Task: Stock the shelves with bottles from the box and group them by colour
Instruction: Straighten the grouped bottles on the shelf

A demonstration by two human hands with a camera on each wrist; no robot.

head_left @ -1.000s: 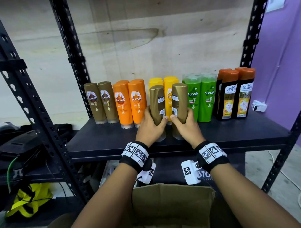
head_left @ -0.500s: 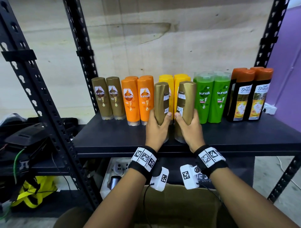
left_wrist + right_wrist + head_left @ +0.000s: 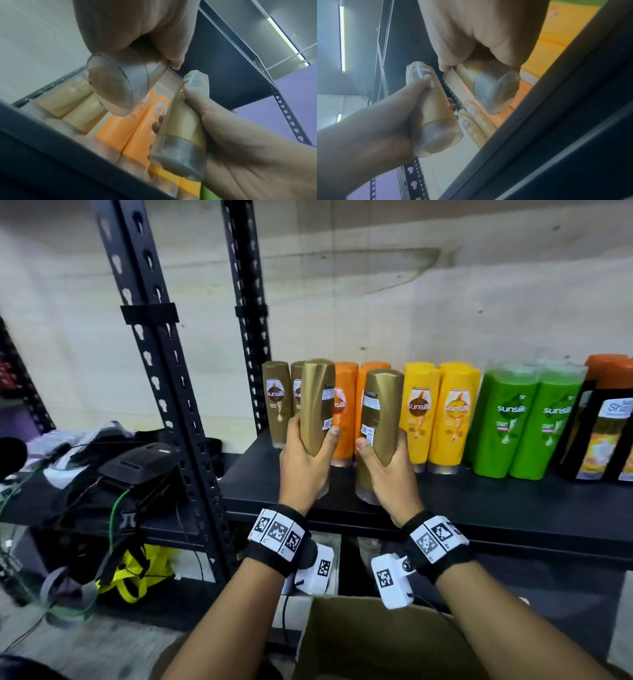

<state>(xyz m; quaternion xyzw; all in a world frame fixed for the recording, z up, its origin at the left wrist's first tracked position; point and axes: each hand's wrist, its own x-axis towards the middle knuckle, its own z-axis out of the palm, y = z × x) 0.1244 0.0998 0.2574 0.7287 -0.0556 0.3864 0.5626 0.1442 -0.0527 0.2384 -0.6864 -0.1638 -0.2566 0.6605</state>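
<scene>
My left hand (image 3: 301, 463) grips a gold-brown bottle (image 3: 317, 405) upright, back label toward me, in front of the two brown bottles (image 3: 276, 402) at the left end of the black shelf (image 3: 479, 508). My right hand (image 3: 387, 474) grips a second gold-brown bottle (image 3: 382, 412) in front of the orange bottles (image 3: 344, 412). Both held bottles hang over the shelf's front part. The left wrist view shows the clear cap (image 3: 116, 86) of the left bottle from below. In the right wrist view the right bottle's cap (image 3: 494, 88) is seen the same way. The cardboard box (image 3: 376, 642) sits below my forearms.
Along the shelf's back stand yellow bottles (image 3: 438, 416), green bottles (image 3: 524, 422) and dark bottles with orange caps (image 3: 603, 422). A black upright post (image 3: 164, 392) borders the shelf on the left. Beyond the post lie black bags (image 3: 130, 474) and cables.
Both hands have carried their bottles leftward along the shelf, from in front of the yellow bottles to in front of the orange and brown ones. The view has swung left too.
</scene>
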